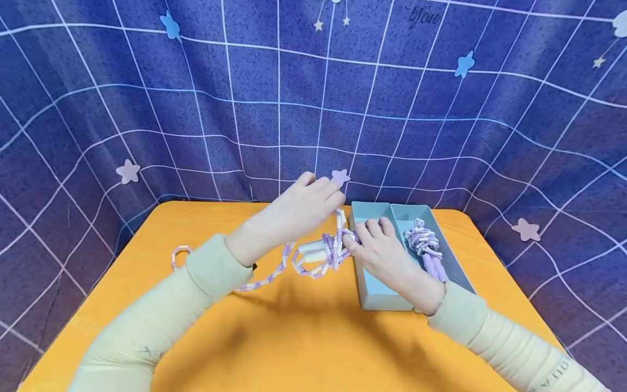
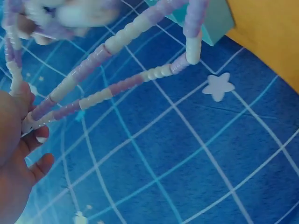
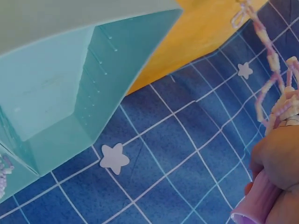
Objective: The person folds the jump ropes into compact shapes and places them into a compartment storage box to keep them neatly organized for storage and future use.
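Observation:
A beaded jump rope [image 1: 334, 251] of purple and white segments hangs between my two hands. My left hand [image 1: 299, 212] is raised over the table and pinches loops of the beaded cord [image 2: 88, 65] between thumb and fingers. Lower and to the right, my right hand [image 1: 384, 253] overlaps the near-left part of the box; its fingers grip a purple handle [image 3: 258, 198] with a hollow end. White handles [image 1: 313, 250] show among the hanging loops. One stretch of cord [image 1: 264, 280] trails leftward below my left forearm, and a curved piece [image 1: 182, 248] shows beyond the left sleeve.
A grey-green box [image 1: 387, 302] with two compartments stands on the orange table [image 1: 274, 348], right of centre. Its right compartment holds a second bundled beaded rope [image 1: 422, 239] with purple handles [image 1: 435, 267]. A blue gridded curtain [image 1: 303, 120] hangs behind the table.

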Demonstrator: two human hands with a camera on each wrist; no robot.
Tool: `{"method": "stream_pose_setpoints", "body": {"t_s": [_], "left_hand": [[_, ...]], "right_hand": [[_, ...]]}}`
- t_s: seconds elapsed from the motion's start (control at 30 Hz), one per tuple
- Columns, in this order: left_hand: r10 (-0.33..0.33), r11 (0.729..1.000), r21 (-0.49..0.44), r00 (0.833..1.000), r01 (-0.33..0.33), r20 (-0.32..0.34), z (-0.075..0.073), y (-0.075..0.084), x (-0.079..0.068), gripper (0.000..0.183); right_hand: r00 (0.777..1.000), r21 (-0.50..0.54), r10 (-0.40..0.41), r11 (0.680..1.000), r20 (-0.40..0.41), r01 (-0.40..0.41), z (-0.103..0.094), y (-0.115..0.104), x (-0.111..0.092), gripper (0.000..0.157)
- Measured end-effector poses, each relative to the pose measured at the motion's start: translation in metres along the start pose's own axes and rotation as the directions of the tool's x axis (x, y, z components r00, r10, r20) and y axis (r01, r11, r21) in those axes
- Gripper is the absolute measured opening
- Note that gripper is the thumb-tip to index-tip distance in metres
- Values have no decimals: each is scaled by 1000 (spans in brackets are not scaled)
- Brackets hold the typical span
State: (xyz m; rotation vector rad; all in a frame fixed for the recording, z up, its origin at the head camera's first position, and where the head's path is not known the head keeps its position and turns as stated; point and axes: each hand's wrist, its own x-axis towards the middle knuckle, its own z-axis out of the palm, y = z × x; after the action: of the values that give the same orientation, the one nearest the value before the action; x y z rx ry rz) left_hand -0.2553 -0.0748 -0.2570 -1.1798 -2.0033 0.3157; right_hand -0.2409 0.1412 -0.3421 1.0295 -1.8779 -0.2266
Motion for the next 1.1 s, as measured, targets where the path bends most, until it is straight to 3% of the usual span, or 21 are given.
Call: {"method": "stream_pose_setpoints", "body": {"t_s": [0.2,0.3,0.4,0.5,0.7,0.93,1.1], "left_hand": [[-42,991,-125,996,51,73,11,-8,-8,12],[-41,982,-178,993,61,110,17,-9,-10,23],[-42,976,-207,987,74,155,22,-9,-12,32],[-43,972,-220,983,83,180,29,-7,-15,27],[-38,968,-238,985,78,169,39,-6,-19,14],[-30,967,-246,990,63,135,43,-3,-19,13],[-27,969,-241,991,58,131,45,-2,-19,11]], "right_hand": [[1000,47,-29,998,-10,29,-6,0,3,12],[998,61,-49,997,-28,51,-9,-1,5,13],[998,69,-55,996,-40,57,-10,-1,6,13],[998,83,-46,995,-45,50,-11,-1,5,11],[998,106,-41,993,-47,46,-11,1,4,9],[999,72,-38,997,7,37,-16,1,2,30],[999,82,-42,996,-23,44,-16,1,1,38]]}}
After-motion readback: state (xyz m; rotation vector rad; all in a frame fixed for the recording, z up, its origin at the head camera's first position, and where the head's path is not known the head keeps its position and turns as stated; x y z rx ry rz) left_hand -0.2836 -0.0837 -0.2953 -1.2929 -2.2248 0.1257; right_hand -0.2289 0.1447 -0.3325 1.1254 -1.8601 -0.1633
